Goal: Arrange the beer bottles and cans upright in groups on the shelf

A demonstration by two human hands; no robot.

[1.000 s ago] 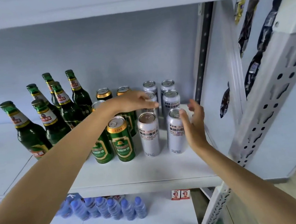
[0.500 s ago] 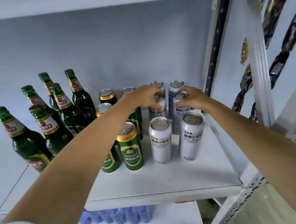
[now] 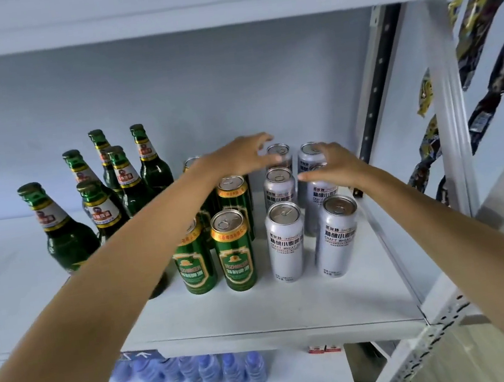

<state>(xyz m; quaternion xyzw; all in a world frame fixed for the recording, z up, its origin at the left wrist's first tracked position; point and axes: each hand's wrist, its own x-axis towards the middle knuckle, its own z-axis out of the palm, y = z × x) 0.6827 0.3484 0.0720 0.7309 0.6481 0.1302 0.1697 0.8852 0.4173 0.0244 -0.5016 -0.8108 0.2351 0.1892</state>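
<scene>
Green bottles (image 3: pixel 122 188), green cans (image 3: pixel 234 250), silver cans (image 3: pixel 285 237) stood upright in groups on shelf (image 3: pixel 260 311). Left hand (image 3: pixel 240 157), right hand (image 3: pixel 333 164) spread loosely over back silver cans, nothing gripped, likely for straightening rows.

White metal shelf (image 3: pixel 260 311) bearing three upright groups. At left, six green glass beer bottles (image 3: pixel 67 234) with red-and-white neck labels. At centre, green cans (image 3: pixel 235 254) with gold rims, in two columns. At right, silver cans (image 3: pixel 285 244) marked "CRAFT WHEAT", likewise in two columns. Front pairs of cans just beside one another, well back from the shelf's front edge.
</scene>
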